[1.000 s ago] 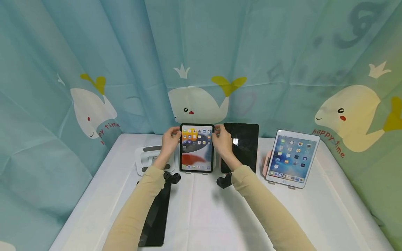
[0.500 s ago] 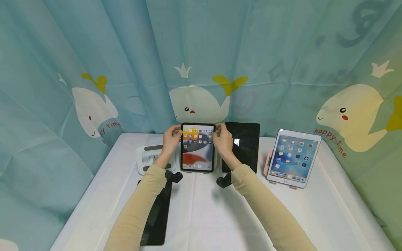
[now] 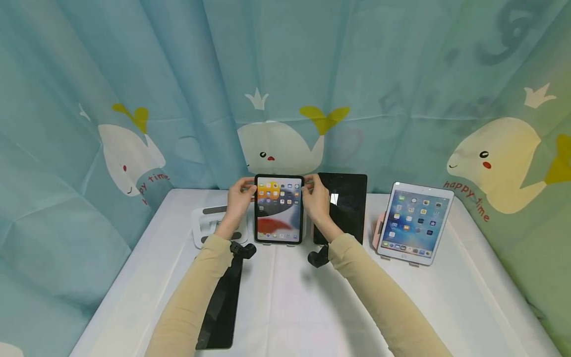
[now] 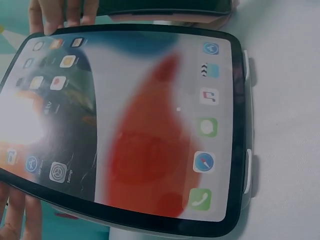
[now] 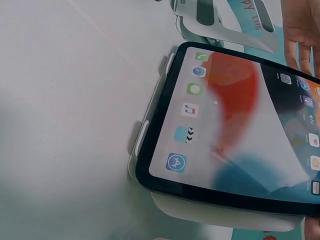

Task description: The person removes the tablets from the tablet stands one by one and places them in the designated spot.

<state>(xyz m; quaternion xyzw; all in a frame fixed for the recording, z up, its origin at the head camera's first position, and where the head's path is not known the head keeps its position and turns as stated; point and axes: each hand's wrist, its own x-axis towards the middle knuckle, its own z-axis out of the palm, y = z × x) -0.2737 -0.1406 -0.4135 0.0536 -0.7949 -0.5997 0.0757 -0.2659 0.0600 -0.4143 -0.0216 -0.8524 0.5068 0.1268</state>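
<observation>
A lit tablet (image 3: 279, 210) with a black frame leans upright on a white stand (image 5: 220, 212), its lower edge resting on two small lips. My left hand (image 3: 239, 201) holds its upper left edge, thumb near the front and fingers behind. At the upper right edge my right hand (image 3: 316, 201) holds it the same way. In the left wrist view, fingers of the right hand (image 4: 64, 15) show along the far edge and those of the left hand (image 4: 22, 212) along the near one. The stand is mostly hidden behind the tablet.
Right of the lit tablet stands a dark-screened tablet (image 3: 352, 213), partly behind my right wrist. A white-framed tablet (image 3: 415, 223) leans on a pink stand (image 3: 379, 230) farther right. A folded white stand (image 3: 199, 225) lies left; a black tablet (image 3: 223, 307) lies flat under my left forearm.
</observation>
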